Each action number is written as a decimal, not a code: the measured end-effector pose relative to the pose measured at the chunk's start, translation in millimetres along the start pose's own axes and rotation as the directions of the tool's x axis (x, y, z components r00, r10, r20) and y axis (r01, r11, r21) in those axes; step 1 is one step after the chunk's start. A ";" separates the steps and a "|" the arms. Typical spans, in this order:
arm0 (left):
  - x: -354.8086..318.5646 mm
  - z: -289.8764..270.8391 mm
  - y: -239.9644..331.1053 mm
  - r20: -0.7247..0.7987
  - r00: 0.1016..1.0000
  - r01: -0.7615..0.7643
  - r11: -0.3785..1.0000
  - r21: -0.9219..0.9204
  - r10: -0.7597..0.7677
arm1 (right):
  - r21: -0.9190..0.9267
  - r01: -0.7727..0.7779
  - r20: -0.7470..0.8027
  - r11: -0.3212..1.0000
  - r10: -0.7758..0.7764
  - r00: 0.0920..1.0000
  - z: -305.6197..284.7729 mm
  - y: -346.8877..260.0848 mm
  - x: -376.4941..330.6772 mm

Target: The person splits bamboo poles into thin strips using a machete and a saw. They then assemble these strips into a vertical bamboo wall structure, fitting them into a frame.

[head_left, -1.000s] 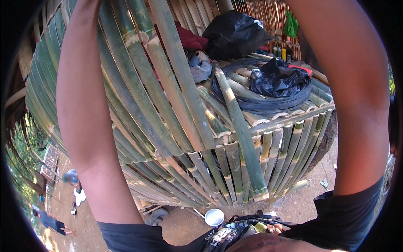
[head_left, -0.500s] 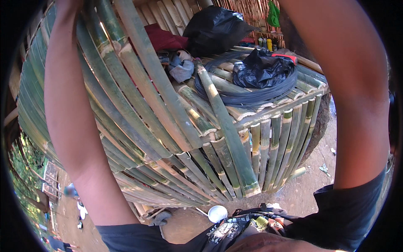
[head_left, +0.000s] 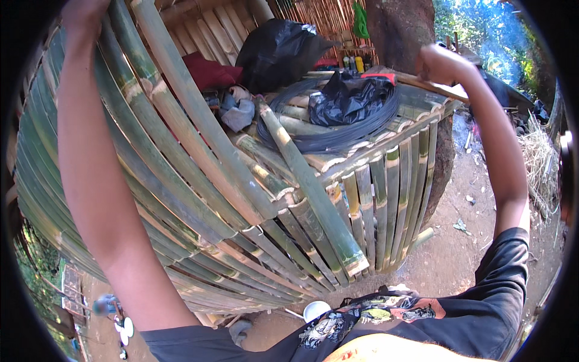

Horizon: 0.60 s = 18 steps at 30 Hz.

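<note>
A big curved panel of split green bamboo slats (head_left: 199,181) leans in front of me, reaching from lower middle to the top left. My left arm runs up along its left side. My left hand (head_left: 83,15) sits at the panel's upper edge, half cut off by the frame, so its grip is unclear. My right arm is raised on the right. My right hand (head_left: 439,63) is curled into a fist just above a thin bamboo strip (head_left: 449,90) at the far corner of a bamboo platform (head_left: 386,175). Nothing shows inside the fist.
On the platform lie a coil of dark wire (head_left: 338,133), a small black plastic bag (head_left: 347,99), a larger black bag (head_left: 277,51), red cloth (head_left: 208,71) and grey cloth (head_left: 236,111). A tree trunk (head_left: 401,30) stands behind. A white cup (head_left: 316,309) lies on the dirt ground.
My right hand, above the frame before, has come down into view at the platform's far corner. The view has swung, showing more ground on the right. My left arm stays raised.
</note>
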State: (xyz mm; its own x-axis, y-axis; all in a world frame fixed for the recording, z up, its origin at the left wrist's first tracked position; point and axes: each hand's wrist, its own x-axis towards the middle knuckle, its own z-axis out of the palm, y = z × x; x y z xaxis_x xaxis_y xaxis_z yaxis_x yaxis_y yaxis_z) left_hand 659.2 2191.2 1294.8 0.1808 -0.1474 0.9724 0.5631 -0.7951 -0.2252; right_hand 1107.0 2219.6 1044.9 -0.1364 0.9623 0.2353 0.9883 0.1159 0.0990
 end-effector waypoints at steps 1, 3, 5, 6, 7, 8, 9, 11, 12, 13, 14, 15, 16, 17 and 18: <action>-0.1 3.1 1.9 -0.017 1.000 -0.011 1.000 0.000 0.011 | -0.022 0.005 -0.069 1.000 -0.007 0.998 16.1 19.0 4.9; -4.9 4.3 4.9 -0.033 0.999 -0.025 1.000 0.009 0.025 | -0.042 0.003 -0.078 0.999 -0.007 0.997 38.4 34.6 10.1; -5.0 -1.4 4.2 -0.046 0.999 -0.010 1.000 0.014 0.011 | -0.066 -0.006 0.022 0.998 0.008 1.000 40.1 30.2 12.5; -4.1 -4.4 3.4 -0.027 1.000 -0.001 1.000 0.008 0.001 | -0.007 0.023 0.023 1.000 -0.023 0.999 40.1 28.8 13.1; -3.6 -6.8 2.5 -0.009 1.000 0.008 1.000 0.008 -0.008 | 0.053 0.057 0.020 0.997 -0.058 0.998 41.8 30.8 11.5; 3.1 -13.9 7.8 0.009 1.000 -0.001 1.000 0.028 0.001 | 0.119 0.109 -0.006 0.987 -0.109 0.994 42.0 32.9 16.0; -12.5 -2.2 4.4 -0.026 1.000 0.001 0.992 0.130 0.002 | 0.059 0.077 -0.024 0.995 -0.076 0.997 49.1 55.5 16.1; -18.6 6.2 29.2 -0.092 0.990 0.130 0.939 0.319 -0.106 | 0.042 0.087 -0.177 0.995 -0.079 0.981 70.1 59.2 10.9; -14.2 3.6 23.4 -0.099 0.991 0.119 0.930 0.347 -0.090 | 0.054 0.106 -0.303 0.993 -0.084 0.949 71.5 48.6 5.1; -8.0 0.6 26.5 -0.083 0.987 0.160 0.911 0.381 -0.139 | 0.055 0.046 -0.292 0.997 -0.028 0.956 70.1 43.5 3.7; -5.2 0.4 27.2 -0.111 0.991 0.111 0.905 0.410 -0.071 | 0.058 -0.020 -0.277 0.998 0.036 0.960 68.7 40.9 2.9; -7.8 -0.6 24.0 -0.135 0.991 0.070 0.896 0.438 -0.011 | 0.028 -0.022 -0.306 0.999 0.030 0.952 68.7 41.2 1.9; -8.3 -2.6 20.5 -0.159 0.986 0.030 0.886 0.463 0.050 | -0.003 -0.029 -0.335 1.000 0.026 0.942 67.3 44.8 0.1; -8.6 -3.8 15.6 -0.155 0.988 0.047 0.895 0.444 0.024 | -0.028 -0.030 -0.358 0.999 0.018 0.934 68.7 42.9 0.8; -7.8 -4.3 11.0 -0.152 0.988 0.066 0.905 0.421 -0.002 | 0.037 -0.035 -0.444 0.999 0.048 0.895 69.8 39.7 0.7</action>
State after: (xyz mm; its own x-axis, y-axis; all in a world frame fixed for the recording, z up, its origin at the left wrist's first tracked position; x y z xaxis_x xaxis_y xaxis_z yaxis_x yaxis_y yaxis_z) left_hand 660.5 2181.1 1285.0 0.0554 -0.2333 0.9708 0.8608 -0.4815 -0.1649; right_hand 1151.0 2242.1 981.5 -0.1048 0.7576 0.6442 0.9944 0.0907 0.0552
